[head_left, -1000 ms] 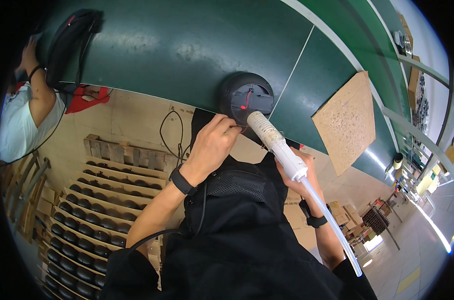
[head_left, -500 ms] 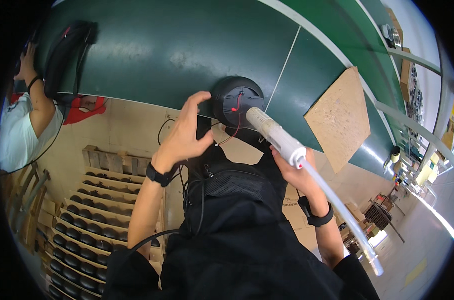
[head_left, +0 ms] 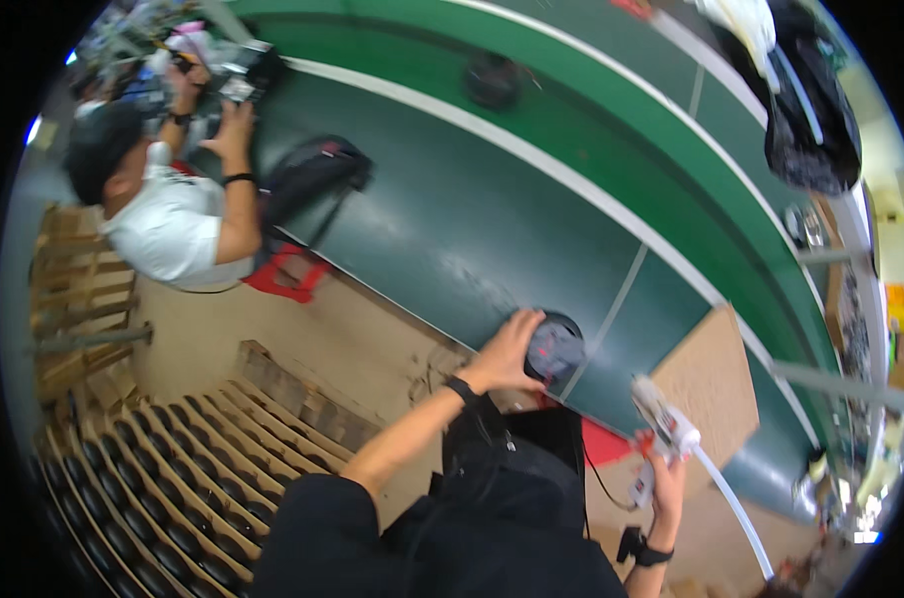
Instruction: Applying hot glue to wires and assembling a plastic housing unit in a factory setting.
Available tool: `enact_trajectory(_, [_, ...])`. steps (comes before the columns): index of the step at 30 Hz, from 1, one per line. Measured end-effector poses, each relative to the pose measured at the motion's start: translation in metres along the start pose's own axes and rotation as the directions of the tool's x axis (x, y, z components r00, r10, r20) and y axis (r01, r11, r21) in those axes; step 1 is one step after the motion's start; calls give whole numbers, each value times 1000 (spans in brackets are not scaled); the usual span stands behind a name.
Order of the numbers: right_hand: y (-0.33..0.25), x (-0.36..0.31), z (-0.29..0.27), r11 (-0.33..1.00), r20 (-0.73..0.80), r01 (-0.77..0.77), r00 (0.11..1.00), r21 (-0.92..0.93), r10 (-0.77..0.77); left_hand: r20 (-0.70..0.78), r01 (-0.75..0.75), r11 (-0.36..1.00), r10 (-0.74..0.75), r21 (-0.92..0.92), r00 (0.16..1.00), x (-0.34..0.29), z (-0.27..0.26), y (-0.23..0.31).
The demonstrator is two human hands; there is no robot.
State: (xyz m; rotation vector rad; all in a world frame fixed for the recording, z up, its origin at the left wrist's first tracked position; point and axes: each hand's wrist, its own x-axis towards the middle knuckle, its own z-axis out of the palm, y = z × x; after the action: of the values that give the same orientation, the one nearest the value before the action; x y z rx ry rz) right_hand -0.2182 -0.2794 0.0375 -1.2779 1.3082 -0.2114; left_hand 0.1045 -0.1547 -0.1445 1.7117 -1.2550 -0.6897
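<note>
There it was, the round black housing (head_left: 561, 349), sitting at the near edge of the green table (head_left: 422, 239), and your left hand (head_left: 510, 355) was on it! Your fingers spread in a wide C around its left side, thumb at the lower rim, holding it, though blur hid how firmly. That shell looked like hard plastic: stiff, likely light, perhaps slick on the curve, so the outer rim was the place to grip. The red detail (head_left: 543, 352) in its face, probably thin wiring, seemed the fragile bit, best left unpinched.

Over on the right, well apart from the housing, your right hand (head_left: 666, 478) had its fingers closed on the white glue gun (head_left: 668, 424), near the tan board (head_left: 716, 379). The gun looked rigid and rear-heavy with that clear stick (head_left: 737, 508) trailing; the handle suited your hold, the tip possibly hot.
</note>
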Motion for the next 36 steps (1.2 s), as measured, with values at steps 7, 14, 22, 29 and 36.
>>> enact_trajectory(7, [61,34,-40,981,113,88,988,171,-109,-421,303,952,-295,-51,858,-75,-50,33])
enact_trajectory(14, [67,107,36,950,424,144,869,278,-256,-850,465,871,-122,155,512,-252,-156,140])
enact_trajectory(22, [38,108,61,949,485,240,818,202,-310,-902,678,680,428,279,-58,-465,-305,401])
enact_trajectory(29, [-18,71,99,930,387,348,846,119,-366,-827,833,528,535,166,-174,-594,-486,582])
enact_trajectory(36, [-69,72,268,905,447,332,789,268,-422,-868,887,290,247,-358,-431,-824,-585,600])
